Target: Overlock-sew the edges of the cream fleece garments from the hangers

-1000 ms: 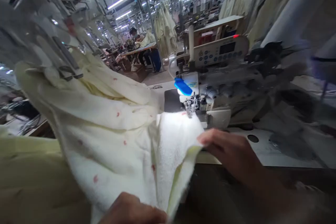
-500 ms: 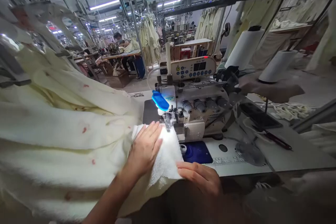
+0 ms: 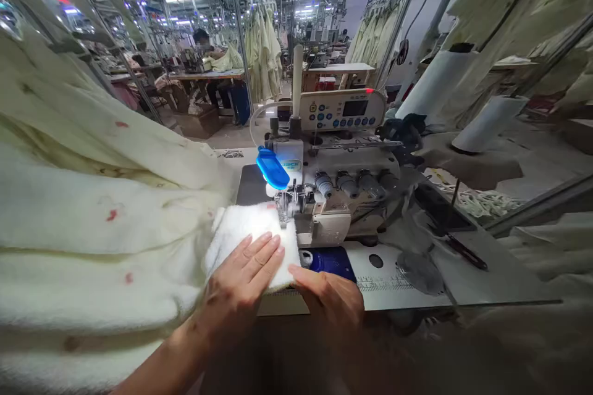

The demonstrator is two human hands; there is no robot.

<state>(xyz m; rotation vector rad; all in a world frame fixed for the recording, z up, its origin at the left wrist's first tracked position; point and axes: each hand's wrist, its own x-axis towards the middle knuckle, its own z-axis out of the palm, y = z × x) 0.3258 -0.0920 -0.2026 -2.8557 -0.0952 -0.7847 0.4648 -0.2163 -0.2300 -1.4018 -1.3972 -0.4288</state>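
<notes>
White fluffy fabric (image 3: 231, 228) lies on the bed of an overlock sewing machine (image 3: 331, 228), its far edge at the presser foot (image 3: 284, 213). My left hand (image 3: 245, 268) rests flat on this fabric, fingers stretched out, just in front of the foot. At the fabric's right edge, my right hand (image 3: 331, 296) pinches the border between thumb and fingers; the thumb is mostly hidden. A blue plastic guard (image 3: 273, 168) sits above the needle area. Cream fleece with small red marks (image 3: 111, 216) hangs in folds at the left, beside my left forearm.
Behind the needle area stands a control panel (image 3: 343, 110). Thread cones (image 3: 435, 83) rise at the right. Dark-handled snips (image 3: 466, 252) and a clear round dish (image 3: 419, 273) lie on the machine table (image 3: 500, 278). Another person (image 3: 201, 40) sits at a distant workstation.
My left hand has slid back toward me, away from the presser foot, leaving more white fabric uncovered. My right hand remains at the fabric's edge. The camera view has shifted slightly.
</notes>
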